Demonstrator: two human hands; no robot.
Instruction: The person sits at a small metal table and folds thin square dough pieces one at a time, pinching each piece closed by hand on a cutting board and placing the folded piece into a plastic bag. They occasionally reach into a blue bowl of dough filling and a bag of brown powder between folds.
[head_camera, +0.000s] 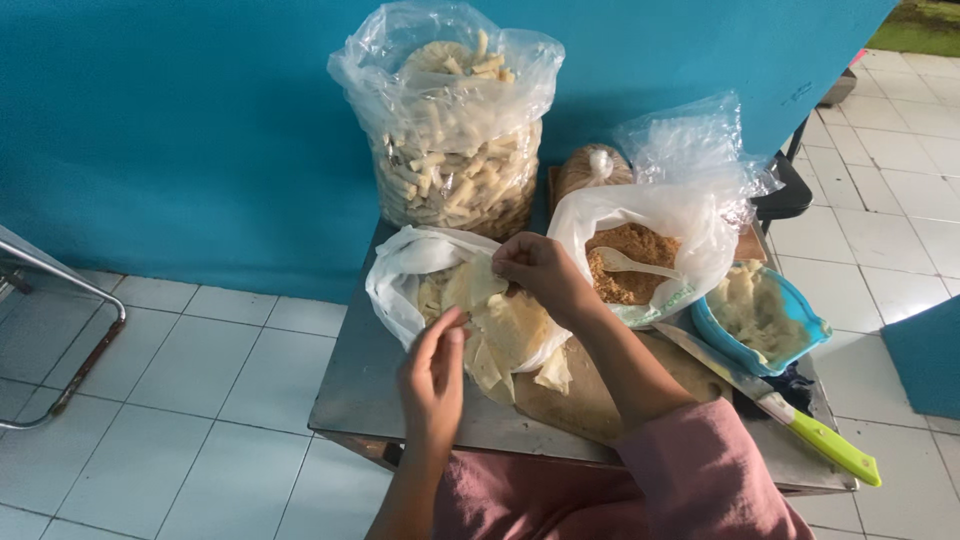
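- The step in hand looks like peeling one thin pale wrapper sheet (478, 285) off the stack in the open white bag (400, 275) on the metal desk (350, 385).
- The right hand (540, 272) pinches the sheet's top edge, fingers closed on it; the left hand (432, 375) is half open, fingertips touching the stack's lower edge.
- Next move, by my judgement: a slow, even lift, since the sheets look thin and likely to cling or tear.
- Just right stands a bag of brown crumb filling (630, 265) with a white spoon (640, 266) in it.
- A blue tub (805, 335) of pale pieces sits further right.
- A green-handled knife (790, 415) lies near the right forearm, close enough to be knocked.
- A tall bag of pale rolls (455, 150) stands behind, against the blue wall.
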